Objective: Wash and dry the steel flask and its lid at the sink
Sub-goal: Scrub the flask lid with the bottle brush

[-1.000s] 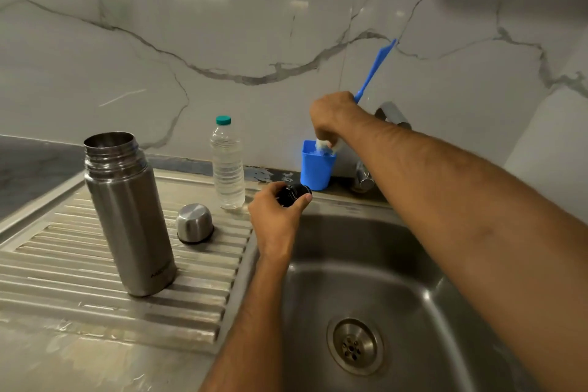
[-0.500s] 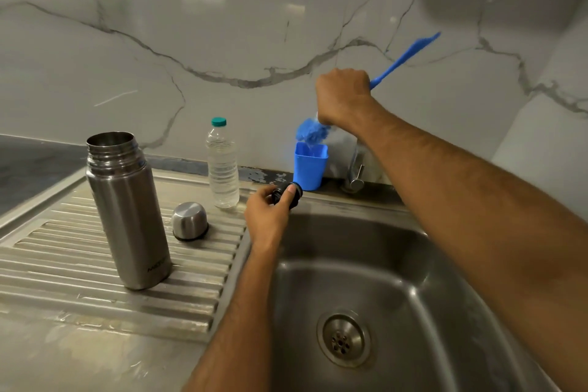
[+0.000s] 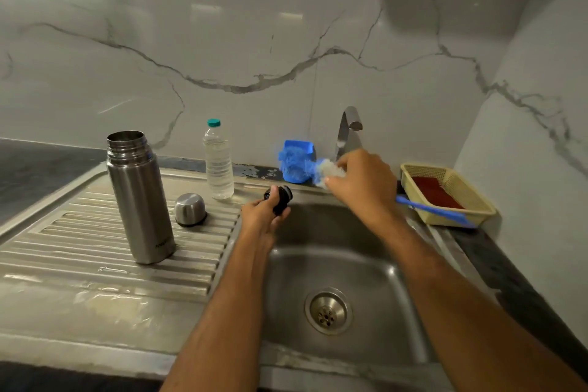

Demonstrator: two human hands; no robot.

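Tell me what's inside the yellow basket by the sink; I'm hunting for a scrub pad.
The yellow basket holds a flat dark red pad covering most of its floor. The blue brush handle crosses its front wall. Anything beneath the pad is hidden.

**Where things sit at the sink**

The flask (image 3: 140, 197) stands upright on the drainboard (image 3: 63, 251), left of the sink (image 3: 359, 267). The cap (image 3: 190, 209) sits on the drainboard just right of the flask. The bottle (image 3: 218, 160) stands behind the cap, near the wall. The left hand (image 3: 264, 213) holds the lid (image 3: 280, 199) over the sink's back left edge. The cup (image 3: 297, 159) is behind the lid. The right hand (image 3: 362, 184) holds the brush (image 3: 302, 164) in front of the cup, with the tap (image 3: 348, 129) behind the hand. The basket (image 3: 477, 200) is right of the sink, and the brush handle lies across it
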